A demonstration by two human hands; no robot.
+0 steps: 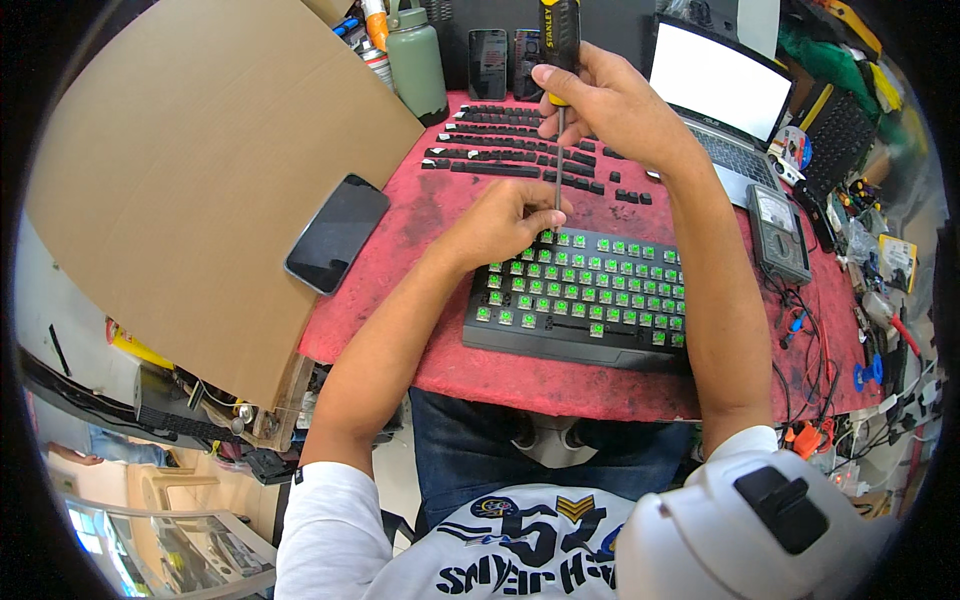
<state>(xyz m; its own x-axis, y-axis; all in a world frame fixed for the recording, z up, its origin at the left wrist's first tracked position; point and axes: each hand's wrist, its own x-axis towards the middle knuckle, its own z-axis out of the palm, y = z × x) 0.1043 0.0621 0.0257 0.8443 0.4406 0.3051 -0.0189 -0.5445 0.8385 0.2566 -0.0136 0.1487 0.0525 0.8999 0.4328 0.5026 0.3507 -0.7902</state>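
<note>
A black keyboard (560, 335) with its keycaps off, showing rows of green switches, lies on a red mat (420, 230). My right hand (610, 105) grips a screwdriver (558, 35) with a black and yellow handle, held upright; its shaft points down at the keyboard's far left corner. There my left hand (505, 220) rests on the keyboard's upper left edge, fingers curled around the shaft's tip. Rows of removed black keycaps (510, 150) lie on the mat behind the keyboard.
A large cardboard sheet (190, 170) with a dark phone (337, 233) on it lies at the left. A green bottle (416, 60), two phones (488, 62), an open laptop (725, 90) and a multimeter (778, 232) stand around the mat. Wires and tools crowd the right edge.
</note>
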